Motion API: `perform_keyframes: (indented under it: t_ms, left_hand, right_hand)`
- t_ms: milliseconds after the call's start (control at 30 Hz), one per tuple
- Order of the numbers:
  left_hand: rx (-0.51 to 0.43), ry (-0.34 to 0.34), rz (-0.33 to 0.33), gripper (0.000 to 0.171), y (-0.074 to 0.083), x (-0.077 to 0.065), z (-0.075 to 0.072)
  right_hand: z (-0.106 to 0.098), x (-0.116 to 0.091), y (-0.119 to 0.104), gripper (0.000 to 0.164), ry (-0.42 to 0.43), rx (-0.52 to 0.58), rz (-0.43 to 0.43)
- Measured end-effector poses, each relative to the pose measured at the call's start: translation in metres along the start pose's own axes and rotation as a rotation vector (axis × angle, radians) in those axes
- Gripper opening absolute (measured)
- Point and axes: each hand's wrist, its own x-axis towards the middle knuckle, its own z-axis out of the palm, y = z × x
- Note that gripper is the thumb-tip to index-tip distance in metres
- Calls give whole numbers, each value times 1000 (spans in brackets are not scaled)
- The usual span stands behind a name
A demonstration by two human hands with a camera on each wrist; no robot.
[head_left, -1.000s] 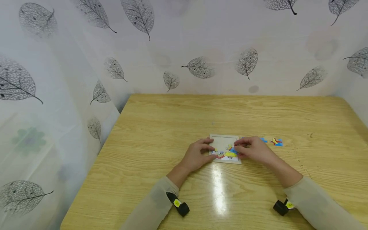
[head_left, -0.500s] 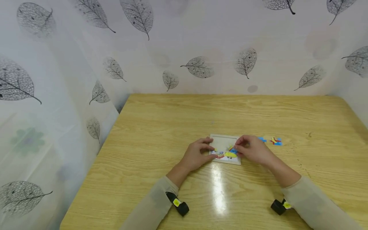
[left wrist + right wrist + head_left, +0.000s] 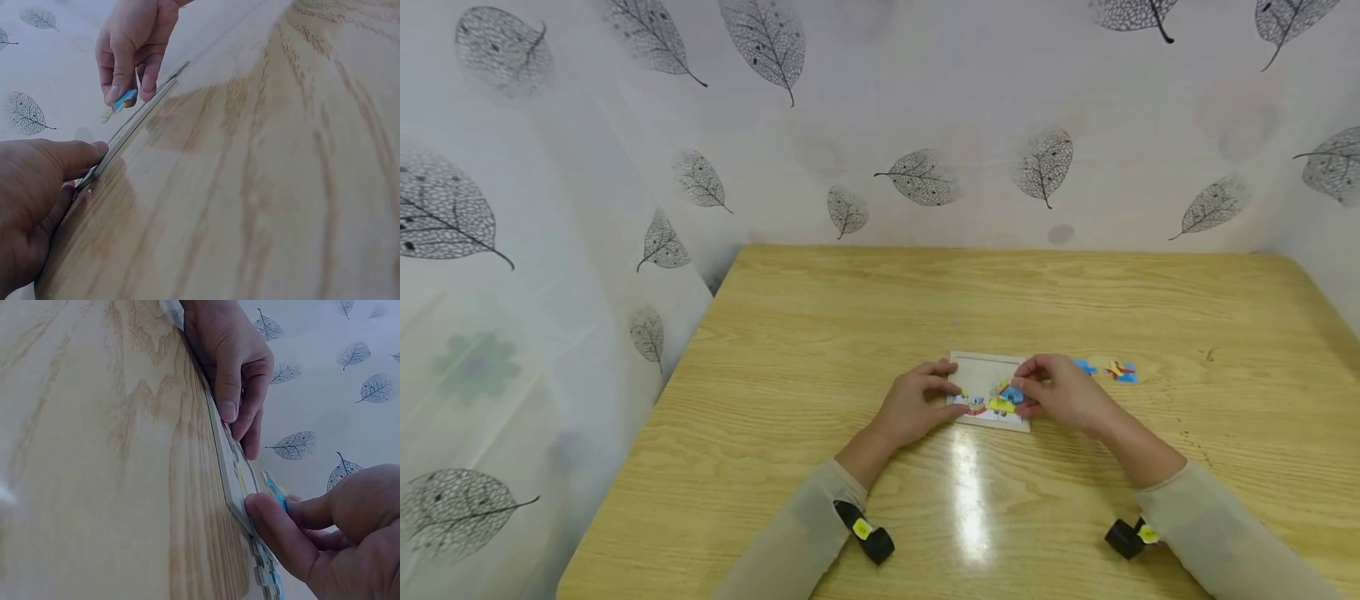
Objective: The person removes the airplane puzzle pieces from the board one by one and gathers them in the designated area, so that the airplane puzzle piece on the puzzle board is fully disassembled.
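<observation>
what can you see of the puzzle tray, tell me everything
The puzzle tray is a pale, wood-like rectangle with a raised rim, lying flat on the table. Its near part holds colourful pieces, yellow and red among them; its far part looks bare. The left hand holds its left side. The right hand, pinching a blue piece, is at its right side; whether it touches the tray is unclear.
</observation>
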Motion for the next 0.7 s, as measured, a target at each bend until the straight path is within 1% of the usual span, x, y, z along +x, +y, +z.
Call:
perform_keyframes:
  t_ms: [167,267,467,633,700]
  left_hand:
    - [11,0,8,24,1,0,0]
    - [8,0,15,24,2,0,0]
    - [-3,2,0,24,2,-1,0]
    - [-29,-6,-26,24,3,-1,0]
    - [-23,-8,-29,24,3,-1,0]
  right_hand:
    - [-2,-2,6,30,10,36,-40]
    - [-6,-4,12,34,37,80,-45]
    - [-22,-14,26,44,83,185,-53]
    - [-37,-24,35,47,106,204,-37]
    - [-43,-28,39,49,117,199,-30]
